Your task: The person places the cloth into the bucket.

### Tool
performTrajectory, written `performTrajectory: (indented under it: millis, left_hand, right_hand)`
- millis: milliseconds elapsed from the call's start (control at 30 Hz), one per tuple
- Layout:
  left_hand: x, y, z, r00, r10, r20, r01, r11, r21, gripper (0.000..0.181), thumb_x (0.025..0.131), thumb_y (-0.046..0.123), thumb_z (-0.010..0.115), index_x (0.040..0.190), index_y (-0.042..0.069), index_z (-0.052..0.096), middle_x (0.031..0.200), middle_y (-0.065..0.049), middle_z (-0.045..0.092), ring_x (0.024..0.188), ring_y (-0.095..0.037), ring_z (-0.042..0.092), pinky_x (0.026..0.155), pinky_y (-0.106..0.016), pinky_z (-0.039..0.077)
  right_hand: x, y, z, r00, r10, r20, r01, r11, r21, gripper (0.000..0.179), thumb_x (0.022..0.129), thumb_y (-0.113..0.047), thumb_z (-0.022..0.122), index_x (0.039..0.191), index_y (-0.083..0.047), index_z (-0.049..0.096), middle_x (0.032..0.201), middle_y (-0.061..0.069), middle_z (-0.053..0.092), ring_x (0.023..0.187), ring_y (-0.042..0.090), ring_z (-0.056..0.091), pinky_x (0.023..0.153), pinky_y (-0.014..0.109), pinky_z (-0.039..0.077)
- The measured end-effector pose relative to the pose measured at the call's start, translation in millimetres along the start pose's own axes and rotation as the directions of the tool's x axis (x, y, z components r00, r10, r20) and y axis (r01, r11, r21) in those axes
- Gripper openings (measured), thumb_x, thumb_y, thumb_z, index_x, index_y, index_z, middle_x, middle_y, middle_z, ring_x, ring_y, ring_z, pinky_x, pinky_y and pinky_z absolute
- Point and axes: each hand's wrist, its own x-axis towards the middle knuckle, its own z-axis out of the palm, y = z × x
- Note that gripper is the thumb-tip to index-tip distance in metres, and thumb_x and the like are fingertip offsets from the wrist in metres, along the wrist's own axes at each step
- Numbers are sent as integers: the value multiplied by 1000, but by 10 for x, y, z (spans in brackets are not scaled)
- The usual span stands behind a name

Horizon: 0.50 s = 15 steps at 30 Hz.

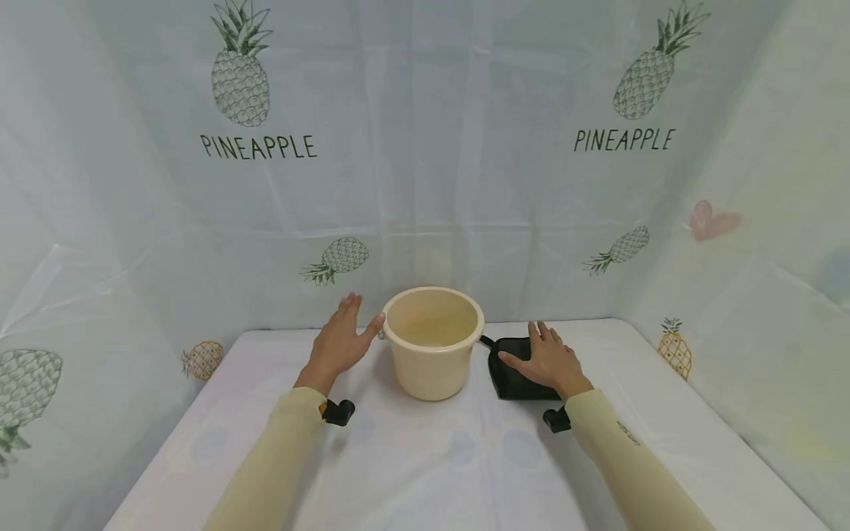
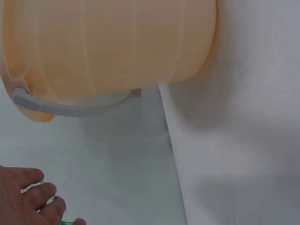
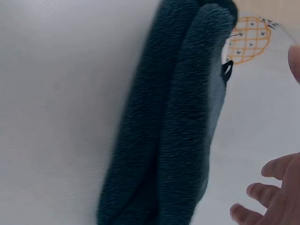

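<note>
A cream plastic bucket [image 1: 430, 370] stands upright at the back middle of the table. Its pale handle [image 2: 65, 110] hangs down the side in the left wrist view. My left hand [image 1: 340, 341] is held out just left of the bucket, thumb near the rim, fingers spread and holding nothing. To the bucket's right lies a dark, fuzzy folded cloth [image 3: 180, 112] with a small loop. Over that cloth, overlapping it in the head view, my right hand [image 1: 547, 360] has its fingers extended and grips nothing.
A white cloth covers the table [image 1: 425, 464], whose back edge runs behind the bucket. Hanging sheets [image 1: 438, 147] printed with pineapples enclose the back and both sides. Each wrist carries a small black device [image 1: 340, 413].
</note>
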Motion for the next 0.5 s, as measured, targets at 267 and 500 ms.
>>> performTrajectory:
  millis: [267,500]
  left_hand:
    - [-35,153,4,997,58,44,-50,985,-165,107,95,73,58,169,9,15,175,-15,16,160,-39,17,127,-62,20]
    - [-25,213,50,994,99,54,-85,971,-225,112,88,63,77,169,11,20,174,-12,22,159,-36,20,127,-61,23]
  right_hand:
    - [-12,93,88,999,-6,34,6,1000,14,126,89,-80,58,159,17,18,165,40,18,150,59,23,114,77,31]
    - [-12,173,165,999,-23,22,22,999,42,132,83,-79,67,157,19,20,162,43,20,148,61,26,113,76,34]
